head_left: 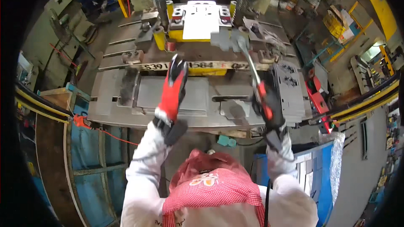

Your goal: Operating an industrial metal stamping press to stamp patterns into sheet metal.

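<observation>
My right hand (268, 107), in a black and red glove, is closed round the handle of a long tool with a grey shaft (251, 64) and a blocky grey head. The head is blurred and overlaps the front right corner of a bright, flat metal sheet (200, 23). That sheet lies on the die (194, 35), which has yellow parts. My left hand (172, 94), also gloved in red and black, reaches forward over the near table with its fingers stretched out. Nothing shows in it. Below it lies a stack of flat grey sheets (194, 94).
Spring-wrapped posts (161, 10) and yellow posts (159, 38) stand round the die. More cut sheets (289, 86) are stacked at the right of the table. A small plate (235, 109) lies near the front edge. A blue cabinet (322, 168) stands at the lower right.
</observation>
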The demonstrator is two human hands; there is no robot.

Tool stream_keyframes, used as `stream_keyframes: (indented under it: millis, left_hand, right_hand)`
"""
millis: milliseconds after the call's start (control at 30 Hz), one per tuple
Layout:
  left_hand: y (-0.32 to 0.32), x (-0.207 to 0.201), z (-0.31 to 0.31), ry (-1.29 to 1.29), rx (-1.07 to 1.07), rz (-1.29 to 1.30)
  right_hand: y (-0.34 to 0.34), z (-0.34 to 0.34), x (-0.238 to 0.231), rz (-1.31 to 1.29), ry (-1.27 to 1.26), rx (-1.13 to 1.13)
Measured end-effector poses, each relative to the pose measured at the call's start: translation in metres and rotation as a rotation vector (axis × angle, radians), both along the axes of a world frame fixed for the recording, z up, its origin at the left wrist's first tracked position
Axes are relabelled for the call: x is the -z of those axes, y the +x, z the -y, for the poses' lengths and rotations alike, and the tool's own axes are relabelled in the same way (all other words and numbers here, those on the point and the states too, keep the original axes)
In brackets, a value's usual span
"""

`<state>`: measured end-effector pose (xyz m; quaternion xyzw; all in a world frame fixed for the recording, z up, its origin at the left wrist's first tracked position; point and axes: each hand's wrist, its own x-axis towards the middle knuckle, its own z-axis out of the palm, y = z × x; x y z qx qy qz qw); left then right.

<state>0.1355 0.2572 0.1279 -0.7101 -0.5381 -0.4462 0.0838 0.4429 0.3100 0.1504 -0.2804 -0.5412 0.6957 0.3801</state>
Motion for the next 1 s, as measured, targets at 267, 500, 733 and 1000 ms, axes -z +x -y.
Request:
stream_keyframes:
  millis: [267,500,733,1000]
  left_hand:
    - [0.033,0.002,-0.176,-0.307,0.631,1.937]
    - [-0.004,0.021,-0.144,-0.156,0.075,0.755]
    - [-0.062,-0.108,-0.008,-0.624,0.06,0.525]
    - [-0.065,-0.113,-0.052,-0.931,0.51,0.197]
  right_hand:
    - [0.089,0.111,0.131,0.19,-0.331,0.042]
    - [0.09,0.106,0.108,0.07,-0.379,0.198]
    - [0.074,0.073,0.012,0.118,-0.026,-0.047]
    - [0.019,0.04,-0.001,0.438,0.245,-0.418]
